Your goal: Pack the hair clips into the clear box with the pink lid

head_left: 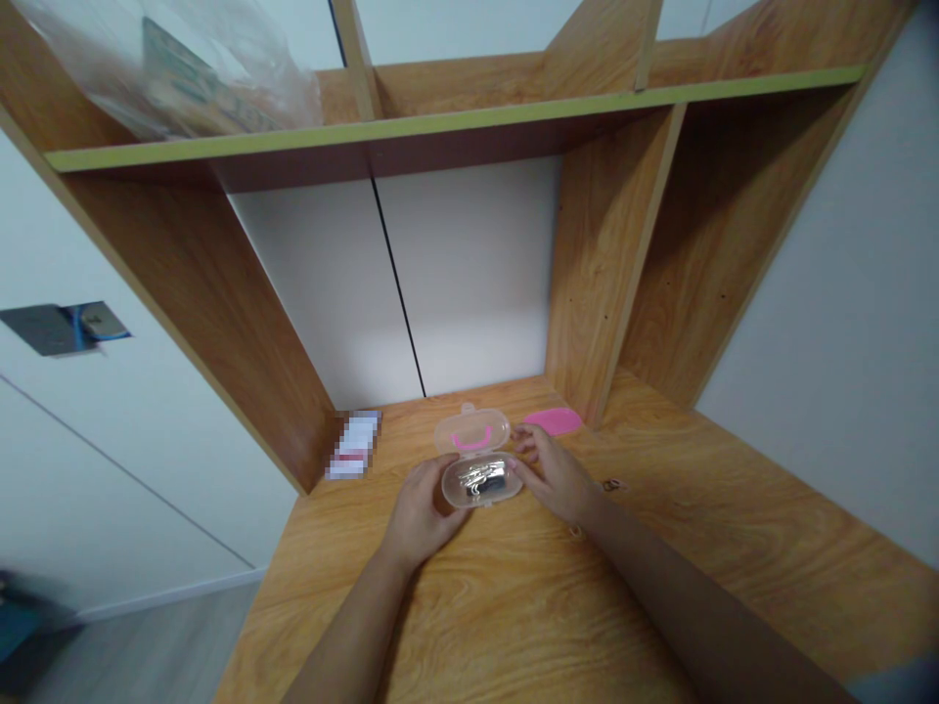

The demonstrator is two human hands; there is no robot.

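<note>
A small clear plastic case (447, 497) lies on the desk with its hinged lid (444, 430) folded back. A pink handle (471, 440) shows on the lid. Inside the case are several shiny silver clip-like pieces (480, 477) and something dark; their exact kind is hard to make out. My left hand (424, 513) is curved around the case's left side, thumb along the near edge. At the right end, my right hand (554, 474) has its thumb at the case's rim and its fingers bent apart from it, close to the lid; nothing visible is in it.
A flat pink oval piece (556, 421) lies behind my right hand. Small brownish loops (612, 485) are by my right wrist. A blurred-out packet (354, 445) lies at the left. Wooden side panels (602, 264) and a shelf (455, 125) with a plastic bag (212, 78) surround the desk (484, 606).
</note>
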